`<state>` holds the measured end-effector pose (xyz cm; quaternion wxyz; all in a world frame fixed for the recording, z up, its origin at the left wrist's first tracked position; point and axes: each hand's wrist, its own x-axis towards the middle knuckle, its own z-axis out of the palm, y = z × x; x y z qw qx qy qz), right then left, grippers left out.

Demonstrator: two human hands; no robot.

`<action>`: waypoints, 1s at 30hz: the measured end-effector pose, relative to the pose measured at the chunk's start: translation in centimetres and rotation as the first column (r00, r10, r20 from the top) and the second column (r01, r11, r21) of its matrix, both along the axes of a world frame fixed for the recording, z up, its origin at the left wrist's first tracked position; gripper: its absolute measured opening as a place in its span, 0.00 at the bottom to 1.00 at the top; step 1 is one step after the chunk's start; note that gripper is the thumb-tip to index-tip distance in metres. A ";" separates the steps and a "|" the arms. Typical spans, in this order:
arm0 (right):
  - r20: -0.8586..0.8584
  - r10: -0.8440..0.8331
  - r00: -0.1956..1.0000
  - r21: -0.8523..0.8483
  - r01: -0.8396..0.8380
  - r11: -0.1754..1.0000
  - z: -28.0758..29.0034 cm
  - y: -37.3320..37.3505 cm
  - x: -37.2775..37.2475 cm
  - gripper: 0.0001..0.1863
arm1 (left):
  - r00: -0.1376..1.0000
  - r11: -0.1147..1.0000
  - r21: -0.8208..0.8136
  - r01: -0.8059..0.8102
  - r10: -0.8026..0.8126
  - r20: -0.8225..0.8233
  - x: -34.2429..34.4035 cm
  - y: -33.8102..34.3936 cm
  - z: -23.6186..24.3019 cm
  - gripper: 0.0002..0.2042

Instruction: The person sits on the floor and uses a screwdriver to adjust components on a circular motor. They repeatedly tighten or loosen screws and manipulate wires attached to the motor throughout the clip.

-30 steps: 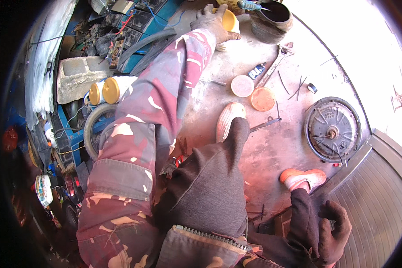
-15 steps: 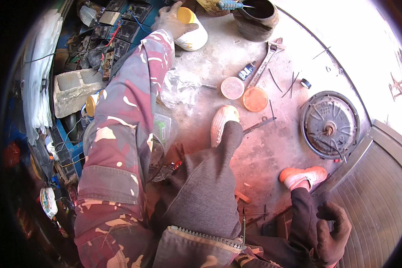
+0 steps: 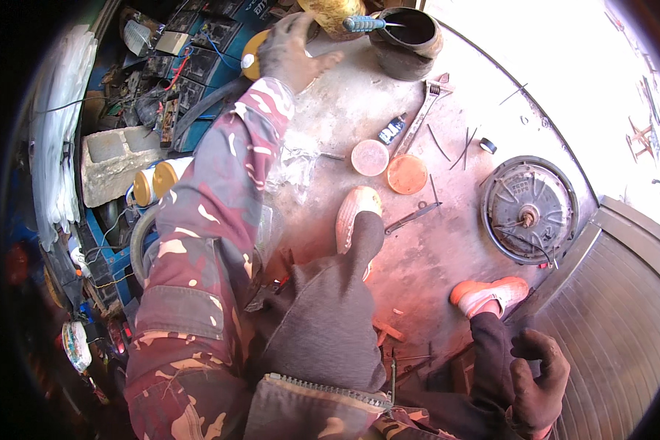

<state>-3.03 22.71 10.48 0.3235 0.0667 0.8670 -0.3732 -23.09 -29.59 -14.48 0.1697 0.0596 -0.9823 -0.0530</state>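
Observation:
At the top, my left hand [image 3: 295, 55] has its thumb and fingers spread apart. Just left of it, a round yellow lid [image 3: 252, 56] with a white patch shows, partly covered by the hand; the body beneath is mostly hidden. A dark pot [image 3: 408, 55] with a blue-handled screwdriver [image 3: 364, 24] across its rim stands to the right. My right hand [image 3: 540, 381] hangs at the lower right, its fingers bent, thumb apart, nothing visible between them. The wheel hub motor [image 3: 528, 209] lies on the floor beyond it.
On the floor lie an adjustable wrench [image 3: 418, 117], two round tubs, one pinkish [image 3: 369, 158] and one orange [image 3: 406, 174], a small dark bottle [image 3: 392, 129], and a black tape roll [image 3: 488, 145]. Batteries [image 3: 202, 59] and a concrete block [image 3: 117, 163] line the left.
My left hand has opened from around a white bottle with a yellow cap, which no longer shows upright there. The view has shifted slightly; my right hand keeps its bent pose.

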 end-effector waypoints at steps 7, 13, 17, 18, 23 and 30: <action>-0.025 -0.005 1.000 -0.017 0.005 1.000 0.3 -0.5 -0.4 0.24 | 0.970 0.800 0.595 0.074 -0.196 0.143 -5.2 2.7 -3.0 0.39; -0.002 -0.020 1.000 -0.003 0.020 1.000 0.1 -0.3 -0.7 0.23 | 0.955 -0.065 0.993 -0.100 -0.285 0.077 -6.8 3.2 -5.8 0.17; 0.029 -0.025 0.999 -0.003 0.025 1.000 0.2 -0.4 -1.1 0.23 | 0.985 -0.175 0.982 -0.074 -0.166 0.045 -7.6 4.4 -6.3 0.15; 0.027 -0.019 0.999 -0.002 0.019 1.000 0.3 -0.4 -1.2 0.23 | 0.990 -0.187 0.982 -0.028 -0.144 0.000 -7.6 4.7 -6.2 0.15; 0.012 -0.032 0.999 0.005 0.032 0.999 0.4 0.0 -1.4 0.23 | 0.992 -0.112 0.988 0.108 -0.056 -0.115 -7.3 5.7 -4.3 0.15; 0.003 -0.019 1.000 -0.007 0.019 1.000 0.7 0.5 -1.4 0.23 | 0.997 -0.076 0.996 0.053 -0.046 -0.056 -2.5 4.3 -1.7 0.18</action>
